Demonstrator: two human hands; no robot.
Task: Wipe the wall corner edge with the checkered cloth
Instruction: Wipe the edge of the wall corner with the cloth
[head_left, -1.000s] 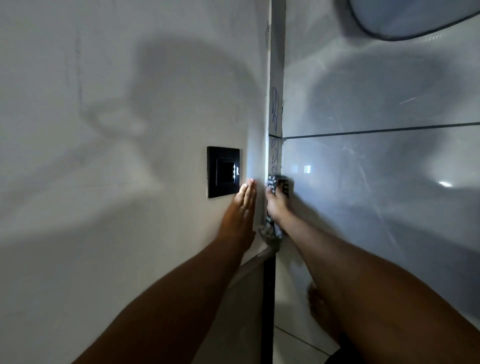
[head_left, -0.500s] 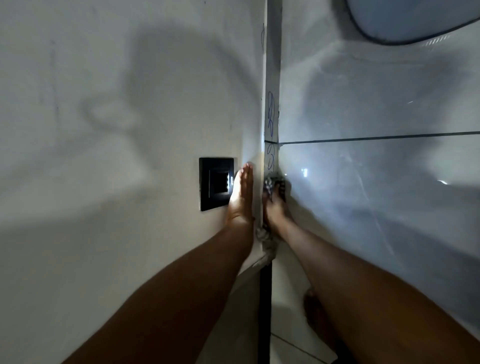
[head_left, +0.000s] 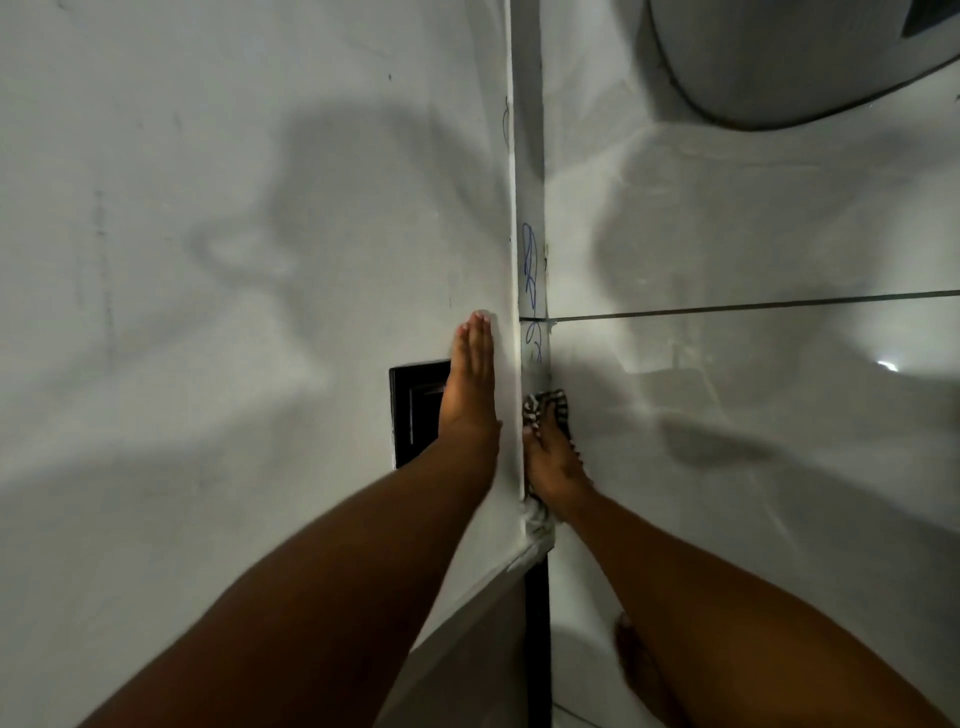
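Note:
The wall corner edge (head_left: 527, 171) runs as a narrow white strip up the middle of the view, with blue scribbles just above my hands. My right hand (head_left: 553, 462) presses the black-and-white checkered cloth (head_left: 545, 408) against the strip; a loose end of the cloth hangs below the wrist. My left hand (head_left: 470, 384) lies flat with fingers together on the plain wall left of the edge, holding nothing and partly covering a black switch plate (head_left: 410, 410).
Glossy tiled wall (head_left: 753, 405) with a dark horizontal grout line lies right of the corner. A round white fixture (head_left: 779, 62) hangs at the top right. My bare foot (head_left: 636, 660) shows on the floor below.
My left hand has slid up the wall, past the switch plate. My right hand with the cloth stays on the edge, moved slightly up toward the scribbles.

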